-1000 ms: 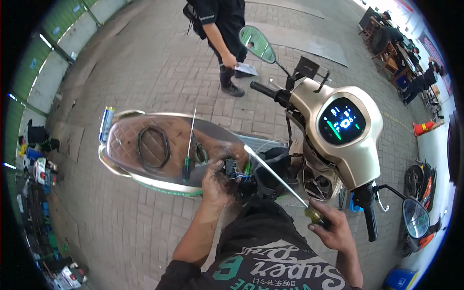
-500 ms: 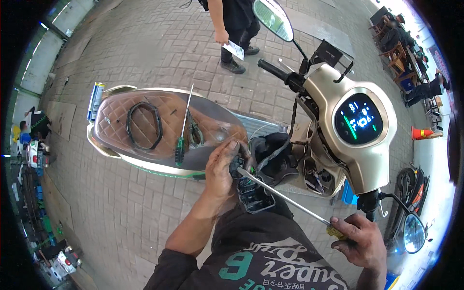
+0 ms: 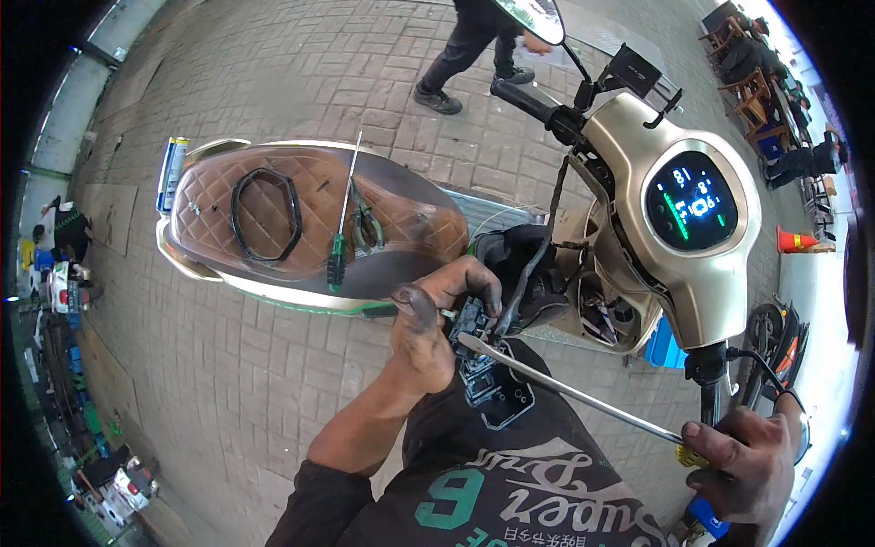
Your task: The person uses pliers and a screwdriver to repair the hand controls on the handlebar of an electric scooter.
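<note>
My left hand (image 3: 424, 337) holds a small black plastic switch-like part (image 3: 472, 317) in its fingers, the thumb lifted away from it. Below that hangs a black plastic housing (image 3: 499, 401) with open compartments, against my dark shirt; whether the two are joined I cannot tell. In my right hand (image 3: 752, 460) is the yellow handle of a long screwdriver (image 3: 583, 394), whose flat tip lies against the edge of the black part. On the brown quilted scooter seat (image 3: 205, 223) rest a green-handled screwdriver (image 3: 338, 260), pliers (image 3: 368, 228) and a black octagonal ring (image 3: 298, 214).
The gold scooter front (image 3: 715, 301) with its lit display (image 3: 697, 201) stands to the right. Black cables (image 3: 538, 255) hang near my left hand. A spray can (image 3: 171, 173) stands behind the seat. Another person's legs (image 3: 465, 46) are beyond the scooter; an orange cone (image 3: 796, 241) is farther right.
My right hand has shifted right and down with the screwdriver, its tip slightly lower. My left thumb has lifted from the black part. The other person has stepped right.
</note>
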`<state>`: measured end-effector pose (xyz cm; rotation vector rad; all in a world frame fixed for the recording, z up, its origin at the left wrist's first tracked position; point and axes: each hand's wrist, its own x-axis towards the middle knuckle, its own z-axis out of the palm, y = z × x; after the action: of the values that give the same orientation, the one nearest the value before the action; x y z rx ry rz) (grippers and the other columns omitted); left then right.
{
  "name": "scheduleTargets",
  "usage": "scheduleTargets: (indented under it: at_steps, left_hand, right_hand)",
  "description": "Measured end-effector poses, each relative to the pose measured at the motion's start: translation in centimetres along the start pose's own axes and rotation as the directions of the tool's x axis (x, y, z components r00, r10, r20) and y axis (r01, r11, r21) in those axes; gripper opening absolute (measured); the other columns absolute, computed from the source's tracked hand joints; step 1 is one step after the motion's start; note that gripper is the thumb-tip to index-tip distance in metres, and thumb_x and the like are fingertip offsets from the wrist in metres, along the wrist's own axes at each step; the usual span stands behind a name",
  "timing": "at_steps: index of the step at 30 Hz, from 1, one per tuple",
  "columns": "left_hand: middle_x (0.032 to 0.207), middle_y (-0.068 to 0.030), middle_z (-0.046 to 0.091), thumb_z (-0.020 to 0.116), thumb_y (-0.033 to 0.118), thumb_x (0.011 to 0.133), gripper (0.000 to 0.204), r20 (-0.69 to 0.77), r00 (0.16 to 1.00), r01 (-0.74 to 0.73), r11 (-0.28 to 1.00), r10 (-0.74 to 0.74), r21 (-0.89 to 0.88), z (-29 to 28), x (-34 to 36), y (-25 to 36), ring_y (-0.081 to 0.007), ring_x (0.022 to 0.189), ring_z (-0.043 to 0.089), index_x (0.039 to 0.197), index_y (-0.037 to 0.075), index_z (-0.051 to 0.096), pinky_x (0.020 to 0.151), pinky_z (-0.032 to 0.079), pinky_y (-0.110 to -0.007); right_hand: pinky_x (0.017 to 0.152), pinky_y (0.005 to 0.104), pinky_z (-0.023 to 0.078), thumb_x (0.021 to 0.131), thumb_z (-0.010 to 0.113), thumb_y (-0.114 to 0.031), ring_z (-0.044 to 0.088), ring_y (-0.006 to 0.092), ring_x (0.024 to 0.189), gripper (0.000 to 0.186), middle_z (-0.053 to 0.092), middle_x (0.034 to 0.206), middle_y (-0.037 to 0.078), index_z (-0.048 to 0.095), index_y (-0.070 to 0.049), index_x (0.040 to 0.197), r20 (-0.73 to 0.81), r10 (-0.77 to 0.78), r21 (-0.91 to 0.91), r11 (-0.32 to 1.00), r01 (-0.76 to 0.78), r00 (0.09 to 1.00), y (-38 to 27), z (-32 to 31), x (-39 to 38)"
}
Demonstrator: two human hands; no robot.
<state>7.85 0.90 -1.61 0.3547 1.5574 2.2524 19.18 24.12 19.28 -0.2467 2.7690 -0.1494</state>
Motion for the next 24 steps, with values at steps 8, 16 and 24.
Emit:
scheduleTargets:
  at_steps: [8, 16, 24]
  left_hand:
    - [0.067, -0.0054, 0.05, 0.013, 0.087, 0.07, 0.097, -0.06, 0.987, -0.125, 0.954, 0.147, 0.274, -0.3, -0.8, 0.8, -0.0102, 0.06, 0.049, 0.076, -0.003, 0.049, 0.054, 0.039, -0.023]
    - [0.071, -0.008, 0.055, 0.012, 0.088, 0.069, 0.098, 0.016, 0.998, -0.066, 0.933, 0.064, 0.355, 0.4, -1.8, 2.3, -0.0134, 0.061, 0.053, 0.077, -0.002, 0.052, 0.055, 0.042, -0.025]
    - [0.081, -0.0061, 0.052, 0.025, 0.071, 0.086, 0.076, -0.081, 0.996, 0.016, 0.944, -0.045, -0.329, -0.9, -2.5, -0.9, -0.0118, 0.075, 0.051, 0.089, 0.001, 0.051, 0.069, 0.042, -0.024]
  right_hand:
    - [0.045, 0.0351, 0.036, 0.046, 0.079, -0.008, 0.053, 0.0147, 0.05, 0.073, 0.05, 0.062, 0.003, 0.058, -0.025, 0.114, 0.03, 0.014, 0.124, 0.992, -0.017, 0.999, 0.5, 1.8, -0.5]
    - [0.044, 0.0342, 0.04, 0.046, 0.077, -0.005, 0.053, 0.0201, 0.051, 0.075, 0.052, 0.068, 0.006, 0.053, -0.019, 0.116, -0.07, -0.231, 0.069, 0.969, 0.235, 0.971, 0.8, 3.9, -0.7]
    - [0.044, 0.0323, 0.035, 0.054, 0.071, -0.011, 0.047, 0.0198, 0.05, 0.074, 0.051, 0.066, 0.007, 0.049, -0.02, 0.124, -0.22, -0.045, 0.326, 0.938, 0.117, 0.975, 3.6, 6.1, -4.1]
